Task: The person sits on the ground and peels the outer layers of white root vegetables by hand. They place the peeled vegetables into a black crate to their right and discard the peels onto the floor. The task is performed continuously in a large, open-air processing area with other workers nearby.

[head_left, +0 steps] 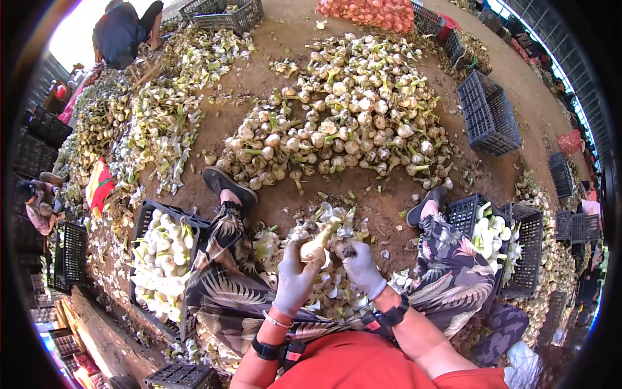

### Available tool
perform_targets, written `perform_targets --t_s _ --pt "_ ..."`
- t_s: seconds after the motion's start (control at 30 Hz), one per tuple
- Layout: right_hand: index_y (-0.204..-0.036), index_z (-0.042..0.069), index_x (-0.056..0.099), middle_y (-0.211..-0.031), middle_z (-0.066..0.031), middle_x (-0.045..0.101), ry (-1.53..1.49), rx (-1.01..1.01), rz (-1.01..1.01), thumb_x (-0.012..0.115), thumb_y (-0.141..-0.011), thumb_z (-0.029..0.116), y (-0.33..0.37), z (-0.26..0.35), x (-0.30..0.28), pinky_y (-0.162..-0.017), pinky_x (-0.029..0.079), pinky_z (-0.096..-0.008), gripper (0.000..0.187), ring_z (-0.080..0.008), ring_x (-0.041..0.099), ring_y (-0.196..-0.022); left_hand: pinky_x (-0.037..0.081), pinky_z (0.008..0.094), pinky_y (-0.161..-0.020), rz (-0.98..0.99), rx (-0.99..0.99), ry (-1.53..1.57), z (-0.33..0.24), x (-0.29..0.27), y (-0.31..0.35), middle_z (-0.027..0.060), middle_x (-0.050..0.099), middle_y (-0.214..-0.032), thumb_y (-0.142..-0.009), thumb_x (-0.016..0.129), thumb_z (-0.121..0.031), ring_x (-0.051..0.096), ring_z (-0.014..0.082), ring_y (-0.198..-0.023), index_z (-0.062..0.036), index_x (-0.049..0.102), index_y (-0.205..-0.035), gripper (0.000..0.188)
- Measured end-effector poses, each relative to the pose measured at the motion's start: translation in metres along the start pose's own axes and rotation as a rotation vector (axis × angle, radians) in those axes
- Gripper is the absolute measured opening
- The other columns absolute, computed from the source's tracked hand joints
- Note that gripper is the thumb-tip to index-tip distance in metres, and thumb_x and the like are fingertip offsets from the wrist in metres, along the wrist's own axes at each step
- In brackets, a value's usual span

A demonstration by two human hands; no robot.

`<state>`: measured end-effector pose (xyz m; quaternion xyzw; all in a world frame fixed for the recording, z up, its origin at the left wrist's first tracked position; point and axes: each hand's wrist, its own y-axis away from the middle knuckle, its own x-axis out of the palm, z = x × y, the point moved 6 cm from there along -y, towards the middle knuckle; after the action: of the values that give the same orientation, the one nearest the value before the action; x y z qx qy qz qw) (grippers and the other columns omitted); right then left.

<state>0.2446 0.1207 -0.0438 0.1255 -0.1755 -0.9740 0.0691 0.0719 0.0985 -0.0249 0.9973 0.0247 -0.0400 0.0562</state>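
In front of me, between my legs, my left hand [297,280] in a pale glove grips a garlic bulb [315,251], its pale stem pointing up and to the right. Close by on the right, my gloved right hand [364,271] is closed, its fingers near the bulb. A small brownish bit shows at its fingertips, too unclear to name. Below both hands lies a heap of loose garlic skins [337,295]. Beyond my feet spreads a large pile of unpeeled garlic bulbs [350,110] with short stems.
At my left stands a black crate [138,223] filled with cleaned white garlic [165,266]. Another crate [523,259] with cleaned garlic is at my right. A dark crate [489,113] stands right of the pile. A person [120,35] crouches at far left among scattered skins.
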Motion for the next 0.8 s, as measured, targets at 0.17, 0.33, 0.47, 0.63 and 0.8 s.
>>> perform_targets --t_s 0.17,0.33,0.47,0.63,0.8 --pt "-0.107 -0.005 0.070 -0.092 -0.0276 0.072 0.182 -0.323 -0.169 0.059 -0.085 0.006 0.017 0.026 -0.003 -0.074 0.054 -0.0433 0.028 -0.0412 0.071 -0.086 0.054 0.0370 -0.087 0.048 0.015 -0.054 -0.007 0.008 0.008 0.0178 0.062 -0.122 -0.091 0.063 -0.011 0.066 0.0275 -0.101 0.0026 0.053 -0.131 0.043" --pt "-0.112 -0.009 0.067 -0.097 -0.0098 0.073 -0.054 -0.083 -0.081 0.066 -0.093 0.013 0.030 0.018 -0.014 -0.077 0.051 -0.0313 0.029 -0.0137 0.063 -0.087 0.056 0.0377 -0.078 0.270 -0.379 0.829 -0.010 0.021 0.018 0.0174 0.063 -0.123 -0.095 0.058 -0.024 0.068 0.0322 -0.102 -0.0031 0.049 -0.139 0.049" --pt "-0.113 0.001 0.068 -0.097 -0.0012 0.070 -0.315 -0.042 0.081 0.075 -0.092 0.022 0.024 0.006 -0.007 -0.072 0.052 -0.0294 0.031 -0.0108 0.063 -0.084 0.056 0.0352 -0.075 0.437 -0.462 0.881 0.001 0.028 0.023 0.0140 0.064 -0.126 -0.099 0.058 -0.031 0.068 0.0313 -0.107 -0.0028 0.047 -0.140 0.051" --pt "-0.108 0.002 0.072 -0.094 -0.0005 0.071 -0.500 -0.043 0.215 0.077 -0.089 0.014 0.030 0.019 -0.016 -0.064 0.050 -0.0238 0.023 -0.0079 0.063 -0.077 0.051 0.0308 -0.068 0.435 -0.336 0.543 -0.015 0.026 0.028 0.0107 0.066 -0.106 -0.104 0.047 -0.045 0.064 0.0210 -0.087 -0.0038 0.053 -0.133 0.050" --pt "-0.106 0.002 0.073 -0.098 -0.0003 0.073 -0.261 -0.217 0.314 0.076 -0.085 -0.001 0.036 0.035 -0.027 -0.079 0.054 -0.0266 0.021 -0.0079 0.065 -0.089 0.038 0.0258 -0.054 0.708 -0.603 0.704 -0.003 0.027 0.045 0.0029 0.057 -0.068 -0.104 0.037 -0.059 0.049 0.0141 -0.055 -0.0070 0.062 -0.115 0.058"
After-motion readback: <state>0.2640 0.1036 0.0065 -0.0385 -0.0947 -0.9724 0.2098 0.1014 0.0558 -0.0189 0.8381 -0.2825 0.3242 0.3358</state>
